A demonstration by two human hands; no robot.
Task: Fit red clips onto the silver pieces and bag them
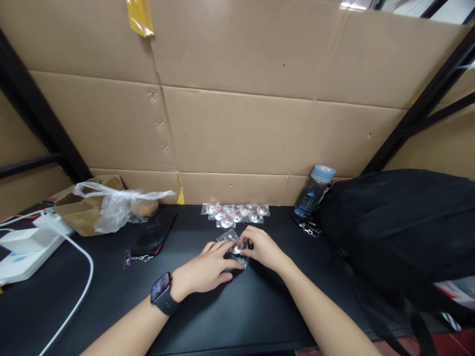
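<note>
A clear plastic packet (227, 235) with a small round silvery piece (236, 249) in or on it lies on the black tabletop between my hands. My left hand (208, 267), with a dark watch (163, 292) on the wrist, rests over its left side, fingers stretched and spread with the tips touching the plastic. From the right, my right hand (262, 247) pinches at the round piece with thumb and fingers; the exact grip is partly hidden. Just behind, several similar clear packets (237, 213) holding silvery discs with red marks lie in overlapping rows.
A black case with a keyring (154, 235), a tied plastic bag (115, 205), a cardboard box (77, 212) and a white power strip (27, 252) with cables are at left. A blue-lidded bottle (311, 193) and a black backpack (401, 227) stand right. Cardboard panels (237, 133) wall the back.
</note>
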